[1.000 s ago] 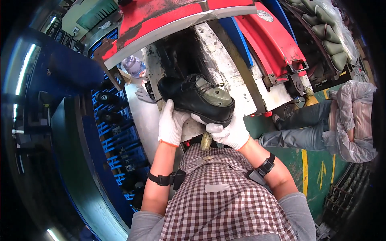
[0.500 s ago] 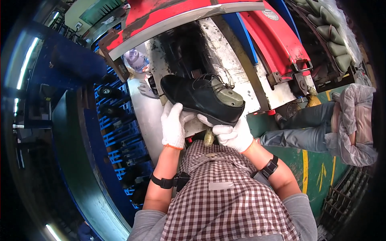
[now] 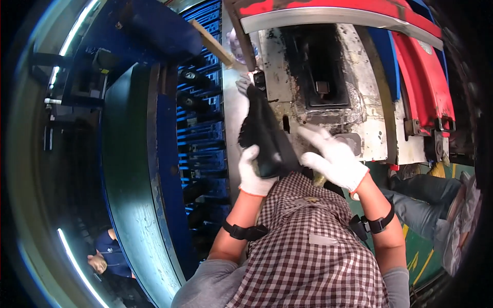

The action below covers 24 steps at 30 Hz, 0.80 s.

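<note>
A black lace-up shoe (image 3: 260, 128) hangs in front of me, its toe pointing away. It is tipped so that its dark sole shows along the right side. My white-gloved left hand (image 3: 253, 173) grips it at the heel end, thumb up along the left side. My right hand (image 3: 336, 161), also gloved, is off the shoe on its right, with fingers spread and nothing in them. Motion smears those fingers and the shoe somewhat. The laces are hidden from this angle.
Ahead is a stained metal machine table (image 3: 370, 113) with a dark recess (image 3: 323, 72), under a red machine frame (image 3: 334, 14). Blue racks (image 3: 200, 128) holding dark shoes and a green conveyor belt (image 3: 128, 154) run along the left. A person in jeans (image 3: 421, 203) stands at right; another person (image 3: 115, 251) is lower left.
Both hands held the shoe before; my right hand has let go and moved right. The shoe has turned from lying crosswise to pointing away, sole to the right. My view has swung left.
</note>
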Available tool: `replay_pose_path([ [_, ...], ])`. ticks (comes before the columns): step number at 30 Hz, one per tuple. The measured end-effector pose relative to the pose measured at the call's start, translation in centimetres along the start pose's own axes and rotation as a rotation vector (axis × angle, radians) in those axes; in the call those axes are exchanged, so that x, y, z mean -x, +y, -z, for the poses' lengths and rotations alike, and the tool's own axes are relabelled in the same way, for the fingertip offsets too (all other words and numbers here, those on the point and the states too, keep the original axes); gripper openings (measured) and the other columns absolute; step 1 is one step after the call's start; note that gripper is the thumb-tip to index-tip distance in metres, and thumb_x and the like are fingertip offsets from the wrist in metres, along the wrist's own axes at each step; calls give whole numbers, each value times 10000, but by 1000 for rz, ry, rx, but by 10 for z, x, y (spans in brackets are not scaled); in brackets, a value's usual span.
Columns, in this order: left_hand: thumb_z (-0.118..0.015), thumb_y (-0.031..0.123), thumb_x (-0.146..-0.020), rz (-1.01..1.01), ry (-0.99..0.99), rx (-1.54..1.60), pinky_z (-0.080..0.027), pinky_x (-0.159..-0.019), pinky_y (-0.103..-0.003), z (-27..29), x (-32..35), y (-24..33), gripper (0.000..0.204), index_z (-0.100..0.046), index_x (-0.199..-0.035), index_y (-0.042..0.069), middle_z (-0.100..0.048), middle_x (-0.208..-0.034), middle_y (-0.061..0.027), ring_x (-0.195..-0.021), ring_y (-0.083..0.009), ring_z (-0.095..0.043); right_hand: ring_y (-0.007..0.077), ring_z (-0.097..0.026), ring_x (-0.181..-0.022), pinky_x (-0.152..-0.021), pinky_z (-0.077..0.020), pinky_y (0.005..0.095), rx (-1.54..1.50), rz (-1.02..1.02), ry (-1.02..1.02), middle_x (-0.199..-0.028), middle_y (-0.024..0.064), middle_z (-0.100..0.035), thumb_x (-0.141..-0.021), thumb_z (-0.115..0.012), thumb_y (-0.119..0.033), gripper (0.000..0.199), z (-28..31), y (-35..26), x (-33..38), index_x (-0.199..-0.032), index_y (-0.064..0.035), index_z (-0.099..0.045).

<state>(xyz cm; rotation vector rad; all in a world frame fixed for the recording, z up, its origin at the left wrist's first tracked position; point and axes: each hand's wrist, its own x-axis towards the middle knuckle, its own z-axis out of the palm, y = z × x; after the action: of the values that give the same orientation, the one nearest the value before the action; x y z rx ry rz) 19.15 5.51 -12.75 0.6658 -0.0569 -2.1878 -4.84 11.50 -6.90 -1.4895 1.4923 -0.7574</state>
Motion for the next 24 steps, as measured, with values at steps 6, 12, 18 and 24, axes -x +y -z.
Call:
replay_pose_path([
  [6,-683,283,-888,-415,608,-360,-559,-955,-472,100,-19,79,299,-708,-1147,135,-730,-1141,-38,-1053,-252,-700,354,-620,-1136,-1042,-457,484,592,141,421,-1272,144,-645,-915,-682,-315,434,-10,48,4,-1298,-112,-649],
  [12,-798,197,-793,-667,892,-447,-598,-812,-374,199,-90,211,290,-727,-1020,31,-710,-962,-81,-832,-226,-702,292,-626,-1066,-959,-456,480,757,202,448,-1083,62,-674,-889,-662,-220,289,-19,65,0,-1170,-160,-690],
  [18,-658,251,-978,-305,1376,-1379,-296,-1245,-491,200,-114,239,874,-157,-1678,102,-396,-1637,-228,-1497,-416,-397,293,-627,-1049,-937,-457,470,754,235,458,-1063,56,-663,-881,-669,-222,284,-19,63,-3,-1156,-157,-690],
  [24,-618,118,-994,-576,1165,-1329,-321,-1232,-411,220,-74,177,703,-319,-1627,52,-430,-1622,-213,-1494,-365,-414,301,-631,-1076,-956,-456,472,774,170,422,-1115,71,-682,-890,-654,-242,256,-20,65,-2,-1123,-151,-709],
])
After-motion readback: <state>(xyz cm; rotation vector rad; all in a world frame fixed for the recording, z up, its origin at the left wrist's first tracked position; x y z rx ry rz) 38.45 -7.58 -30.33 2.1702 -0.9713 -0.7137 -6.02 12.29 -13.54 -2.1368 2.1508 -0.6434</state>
